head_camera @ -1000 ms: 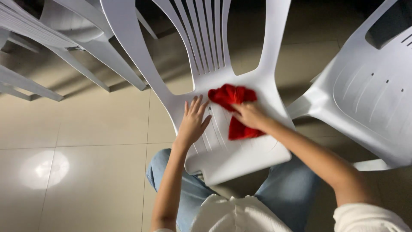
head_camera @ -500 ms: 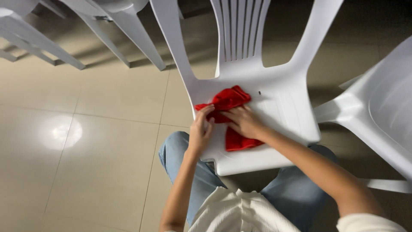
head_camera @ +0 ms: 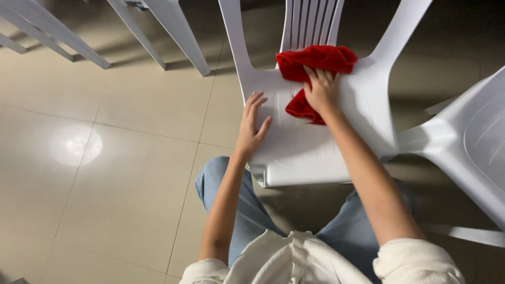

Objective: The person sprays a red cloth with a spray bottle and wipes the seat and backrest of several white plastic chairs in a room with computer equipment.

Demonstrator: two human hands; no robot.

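A white plastic chair [head_camera: 315, 152] with a slatted back stands in front of me. A crumpled red cloth [head_camera: 315, 60] lies on the back part of its seat, up against the slats. My right hand [head_camera: 321, 89] presses flat on the cloth, fingers pointing to the chair back. My left hand [head_camera: 252, 123] rests open on the seat's left edge, fingers spread, holding nothing. My knees in blue jeans show below the seat.
A second white plastic chair [head_camera: 468, 142] stands close on the right, its arm almost touching the first. Legs of more white chairs [head_camera: 173, 37] cross the top left. The floor is beige tile [head_camera: 121, 173] with a light glare at left.
My right hand has pushed the red cloth from the middle of the seat toward the chair back. My left hand stays at the seat's left edge. The view has moved closer.
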